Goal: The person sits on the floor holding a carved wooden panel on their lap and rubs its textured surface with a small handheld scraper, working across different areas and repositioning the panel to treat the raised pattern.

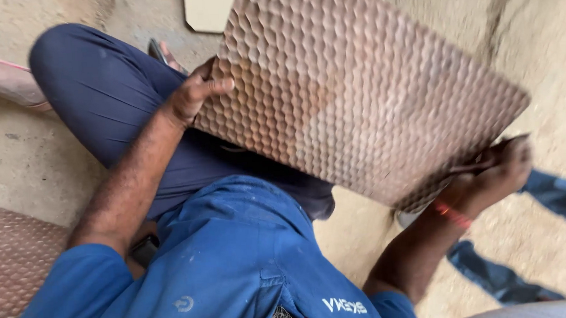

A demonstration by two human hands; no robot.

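Both hands have a grip on a brown panel embossed with a honeycomb pattern: the left hand clasps its left edge, thumb on top, while the right hand clenches the lower right corner. That panel is tilted, held above the person's lap and the sandy floor. Another textured panel lies at lower left.

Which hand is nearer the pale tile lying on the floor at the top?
Left. The left hand grips the brown panel's edge just below the pale tile; the right hand holds the far lower corner.
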